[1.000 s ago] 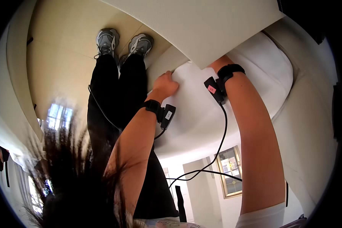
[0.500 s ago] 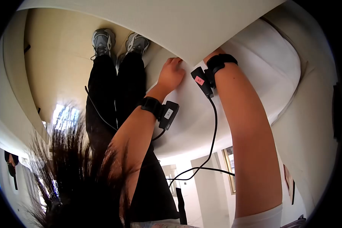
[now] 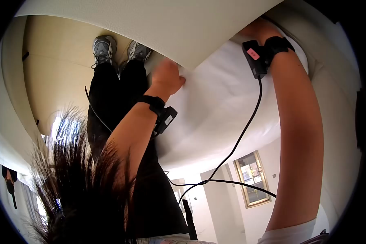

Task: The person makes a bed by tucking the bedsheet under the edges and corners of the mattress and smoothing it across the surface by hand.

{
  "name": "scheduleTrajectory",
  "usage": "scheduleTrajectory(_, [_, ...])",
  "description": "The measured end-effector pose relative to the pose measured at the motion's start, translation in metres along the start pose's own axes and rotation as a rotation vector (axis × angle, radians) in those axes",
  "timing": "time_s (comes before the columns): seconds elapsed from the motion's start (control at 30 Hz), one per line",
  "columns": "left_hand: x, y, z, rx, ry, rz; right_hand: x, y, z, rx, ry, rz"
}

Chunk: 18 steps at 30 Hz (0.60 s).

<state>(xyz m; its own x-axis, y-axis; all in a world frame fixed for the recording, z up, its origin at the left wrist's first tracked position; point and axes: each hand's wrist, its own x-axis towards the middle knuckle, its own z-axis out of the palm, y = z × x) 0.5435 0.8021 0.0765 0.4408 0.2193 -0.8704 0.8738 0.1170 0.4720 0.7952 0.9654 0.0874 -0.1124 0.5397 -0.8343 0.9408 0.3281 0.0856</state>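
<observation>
A large cream slab with a smooth, leather-like surface (image 3: pixel 150 28) fills the top of the view, its corner pointing toward me. My left hand (image 3: pixel 165 77) is at its left lower edge, the thumb out to the side. Motion blur and the slab's edge obscure the other fingers. On the far side of the corner, my right hand (image 3: pixel 262 30) reaches to the right edge, partly covered by the slab, so its grip does not show. Beneath both arms spreads a smooth white surface (image 3: pixel 219 105). Whether either hand holds anything is hidden.
Black wrist straps carry small boxes (image 3: pixel 255 59), and a black cable (image 3: pixel 248 126) hangs from the right one. My black-trousered legs and grey sneakers (image 3: pixel 104 51) are on the beige floor (image 3: pixel 57 61). A gold-framed window or door (image 3: pixel 252 179) appears below. Dark hair blocks the lower left.
My right hand has moved outward and up along the slab's right edge. My left hand has shifted left along the other edge, its thumb now spread.
</observation>
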Motion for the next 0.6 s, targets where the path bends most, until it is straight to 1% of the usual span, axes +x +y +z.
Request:
scheduleTrajectory(0.07, [0.001,-0.001,-0.001,-0.018,0.017,-0.03,0.003,0.002,-0.004,-0.011,0.011,0.017])
scheduleTrajectory(0.13, [-0.001,0.0,0.0,-0.034,0.023,0.106,0.007,0.001,-0.002,0.007,0.011,0.018])
scheduleTrajectory(0.17, [0.002,-0.002,0.006,-0.03,0.021,0.103,0.009,0.0,-0.002,0.014,0.008,0.013])
scheduleTrajectory(0.23, [0.009,-0.006,0.023,-0.227,0.232,0.188,0.011,-0.004,0.005,0.025,0.002,0.002])
scheduleTrajectory(0.27, [0.01,-0.003,0.018,-0.222,0.239,0.195,0.007,-0.006,0.01,0.03,-0.008,0.001])
scheduleTrajectory(0.33, [0.014,0.003,0.004,-0.578,0.067,0.11,0.004,-0.007,0.02,0.002,0.015,-0.014])
scheduleTrajectory(0.37, [0.018,0.006,-0.004,-0.576,0.074,0.115,0.004,-0.007,0.026,-0.009,0.066,-0.006])
scheduleTrajectory(0.43, [0.021,0.015,-0.014,-0.731,0.047,0.158,0.002,-0.014,0.017,-0.021,0.309,0.059])
scheduleTrajectory(0.47, [0.021,0.022,-0.012,-0.736,0.049,0.158,0.002,-0.007,0.007,0.075,0.073,0.033])
scheduleTrajectory(0.5, [0.02,0.03,-0.008,-0.67,0.195,0.178,-0.001,-0.008,-0.002,0.172,-0.165,0.007])
scheduleTrajectory(0.53, [0.02,0.037,-0.006,-0.597,0.339,0.198,-0.003,-0.01,-0.001,0.171,-0.165,0.006])
scheduleTrajectory(0.57, [0.026,0.041,-0.006,-0.594,0.34,0.195,0.0,-0.009,0.001,0.214,-0.181,0.062])
scheduleTrajectory(0.6, [0.026,0.046,-0.008,-0.538,0.406,0.234,0.003,-0.008,0.004,0.257,-0.195,0.119])
